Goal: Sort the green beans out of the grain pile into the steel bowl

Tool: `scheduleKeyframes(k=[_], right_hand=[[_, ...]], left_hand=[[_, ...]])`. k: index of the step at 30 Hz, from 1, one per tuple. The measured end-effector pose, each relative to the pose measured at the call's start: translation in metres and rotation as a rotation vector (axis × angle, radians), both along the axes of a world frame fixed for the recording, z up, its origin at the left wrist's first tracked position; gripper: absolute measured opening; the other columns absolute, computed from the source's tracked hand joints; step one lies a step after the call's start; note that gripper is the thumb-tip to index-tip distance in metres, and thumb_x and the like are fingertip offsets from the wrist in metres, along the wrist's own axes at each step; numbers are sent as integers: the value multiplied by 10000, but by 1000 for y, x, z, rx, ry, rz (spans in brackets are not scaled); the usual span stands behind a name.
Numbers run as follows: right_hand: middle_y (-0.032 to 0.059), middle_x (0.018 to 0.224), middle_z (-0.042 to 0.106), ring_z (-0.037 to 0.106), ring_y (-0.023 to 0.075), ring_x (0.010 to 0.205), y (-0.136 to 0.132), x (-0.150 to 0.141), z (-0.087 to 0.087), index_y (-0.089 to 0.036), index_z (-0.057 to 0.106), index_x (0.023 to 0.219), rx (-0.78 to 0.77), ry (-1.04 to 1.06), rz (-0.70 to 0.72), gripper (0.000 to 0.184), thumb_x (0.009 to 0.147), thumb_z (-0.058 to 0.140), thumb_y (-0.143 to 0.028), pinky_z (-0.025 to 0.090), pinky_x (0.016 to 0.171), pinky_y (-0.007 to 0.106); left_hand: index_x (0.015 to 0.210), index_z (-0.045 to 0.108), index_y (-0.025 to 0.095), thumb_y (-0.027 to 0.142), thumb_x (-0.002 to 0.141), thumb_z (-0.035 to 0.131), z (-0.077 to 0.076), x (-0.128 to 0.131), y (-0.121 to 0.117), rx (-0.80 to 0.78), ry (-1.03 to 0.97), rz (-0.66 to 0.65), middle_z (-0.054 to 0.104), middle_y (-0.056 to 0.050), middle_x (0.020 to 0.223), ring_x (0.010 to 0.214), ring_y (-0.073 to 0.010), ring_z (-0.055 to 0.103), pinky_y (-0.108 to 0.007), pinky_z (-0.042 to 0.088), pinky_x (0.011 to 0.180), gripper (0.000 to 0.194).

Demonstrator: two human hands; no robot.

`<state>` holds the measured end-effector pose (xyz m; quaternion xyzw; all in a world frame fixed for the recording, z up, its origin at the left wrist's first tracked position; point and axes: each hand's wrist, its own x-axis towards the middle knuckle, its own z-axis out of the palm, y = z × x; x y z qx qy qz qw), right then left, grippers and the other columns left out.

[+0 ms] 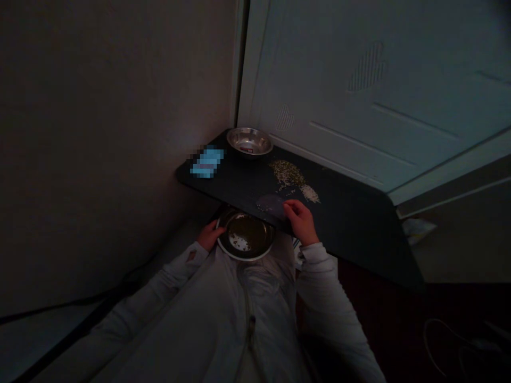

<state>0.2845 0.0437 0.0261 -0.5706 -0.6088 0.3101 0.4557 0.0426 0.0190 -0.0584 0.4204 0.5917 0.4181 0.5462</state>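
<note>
My left hand (209, 235) is closed on the left rim of a metal bowl (246, 259), thumb over the edge. This bowl sits over my lap, just under the near edge of the dark table (351, 229). Small greenish grains (250, 230) cover part of its bottom. My right hand (301, 221) is at the table edge, fingers pinched on a thin, rounded, see-through grey sheet (272, 205) whose kind I cannot tell. A few white grains show at the sheet. Beyond it lie a mixed heap of green and white grains (288, 174) and a small white heap (310, 193).
A second metal bowl (249, 142) stands at the table's back corner. Left of it lies a blurred, lit blue phone-like object (207, 162). A wall (120, 106) and a white panelled door (339, 80) border the table. Cables (435, 346) lie at lower right.
</note>
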Motion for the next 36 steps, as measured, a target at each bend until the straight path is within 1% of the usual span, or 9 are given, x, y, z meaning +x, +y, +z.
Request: scheduleKeyframes(k=[3,10,16,20,23,27,30,33,36], right_hand=[[-33,566,465,417,80,526,0,-1,0,-166,529,728,0,10,14,199,657,477,-344,321,502,199],[-46,527,417,360,69,491,-7,8,3,-162,511,659,-1,19,-84,150,644,475,-307,280,462,189],[-42,529,415,356,76,496,-18,4,8,-167,506,647,-44,-18,-29,153,644,472,-317,273,464,196],[-36,541,426,366,79,505,-18,0,9,-167,504,662,-28,-4,-20,177,651,462,-339,287,473,196],[-34,549,435,377,79,508,-15,-4,10,-167,510,688,-3,-9,-29,197,663,453,-354,298,477,194],[-19,604,489,422,87,542,-11,-17,12,-174,528,749,32,-73,34,219,685,439,-364,331,513,202],[-8,649,524,458,95,586,-7,-30,13,-178,536,777,79,-138,102,221,706,418,-350,351,551,205],[-1,663,542,472,100,600,-4,-38,15,-179,542,780,95,-219,129,220,716,403,-337,354,559,207],[-4,641,537,467,99,582,-4,-38,16,-179,544,768,71,-249,161,219,716,402,-339,352,548,207]], left_hand=[[841,596,148,295,515,568,0,0,0,2,3,12,645,-8,710,731,-202,571,-315,422,695,359],[870,591,151,296,525,567,-2,-1,0,6,6,-12,645,-9,739,742,-197,570,-307,420,703,374],[892,581,149,308,537,566,-2,-2,0,13,-6,-17,642,-17,770,766,-203,567,-311,415,715,389],[875,585,145,302,533,565,1,-1,-1,-6,13,-17,642,-17,748,764,-208,565,-317,415,712,376],[874,588,142,297,530,563,1,-1,-1,-6,26,-12,642,-19,751,767,-210,562,-316,416,709,379],[922,575,147,307,538,555,-5,-2,0,18,-6,-21,643,-12,762,763,-198,564,-311,417,714,416],[932,574,149,310,541,554,-9,-2,1,29,18,-31,643,-13,762,762,-200,564,-315,418,712,424],[912,580,143,316,543,554,-10,-3,1,35,52,-26,641,-23,766,774,-211,560,-322,418,706,409],[909,579,144,314,545,557,-8,-3,0,41,51,-21,639,-23,777,780,-211,558,-318,418,705,402]])
